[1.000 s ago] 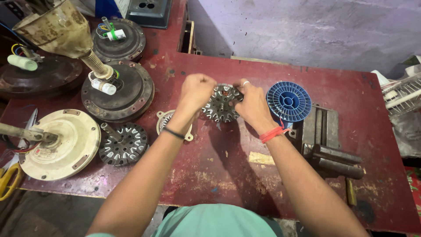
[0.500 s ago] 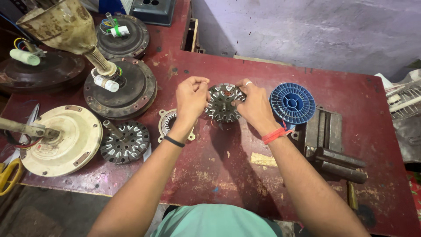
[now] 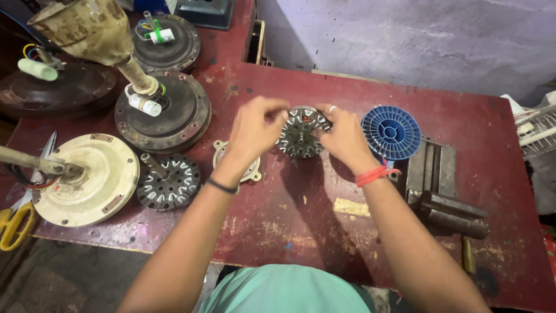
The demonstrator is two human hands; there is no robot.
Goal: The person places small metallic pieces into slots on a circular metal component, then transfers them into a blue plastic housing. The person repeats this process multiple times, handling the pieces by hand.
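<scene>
Beside blue spool (image 3: 391,132), both hands grip stator (image 3: 301,133).

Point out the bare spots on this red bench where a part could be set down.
Free: the near strip of the red bench between the two forearms; the far right corner behind the blue spool. Crowded: the left side, packed with fan motor housings and a slotted stator. Both hands, left hand and right hand, grip another stator; the vise fills the right.
</scene>
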